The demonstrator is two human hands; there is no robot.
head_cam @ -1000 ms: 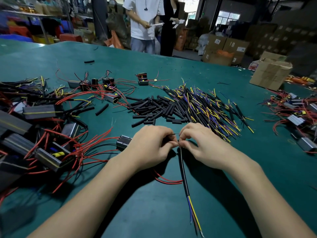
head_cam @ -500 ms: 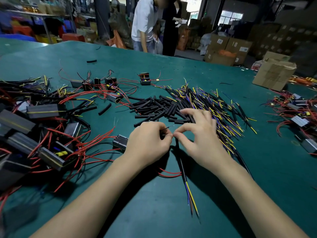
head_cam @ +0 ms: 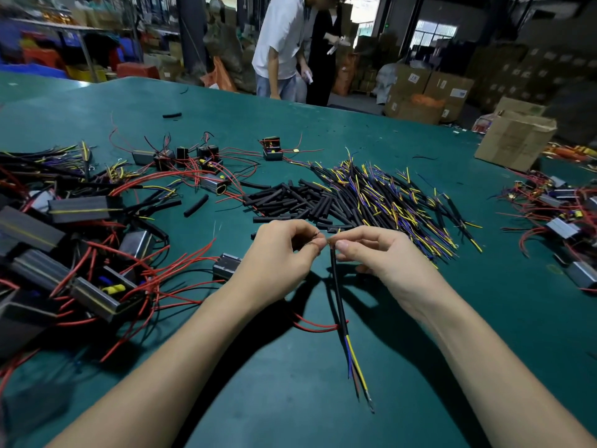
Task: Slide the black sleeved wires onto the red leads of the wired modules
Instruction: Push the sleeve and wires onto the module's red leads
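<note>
My left hand (head_cam: pixel 277 260) pinches the thin tip of a lead between thumb and forefinger. My right hand (head_cam: pixel 381 253) pinches the top end of a black sleeved wire (head_cam: pixel 337 295), which hangs down toward me with yellow, blue and brown ends showing. The fingertips of both hands nearly meet above the green table (head_cam: pixel 484 318). A small grey module (head_cam: pixel 226 265) lies just left of my left wrist, and its red leads (head_cam: pixel 315 326) loop under my forearm. Whether the lead is inside the sleeve is hidden by my fingers.
A heap of black sleeved wires (head_cam: pixel 387 202) and short black tubes (head_cam: pixel 290 202) lies behind my hands. Wired modules with red leads pile up at the left (head_cam: pixel 80 253) and the right edge (head_cam: pixel 562 215). A cardboard box (head_cam: pixel 513 140) stands far right. Two people (head_cam: pixel 284 46) stand beyond the table.
My right hand's fingers, spread toward the wire heap half a second ago, have curled back into a pinch on the sleeve. Both hands sit slightly higher. The person in white has bent forward.
</note>
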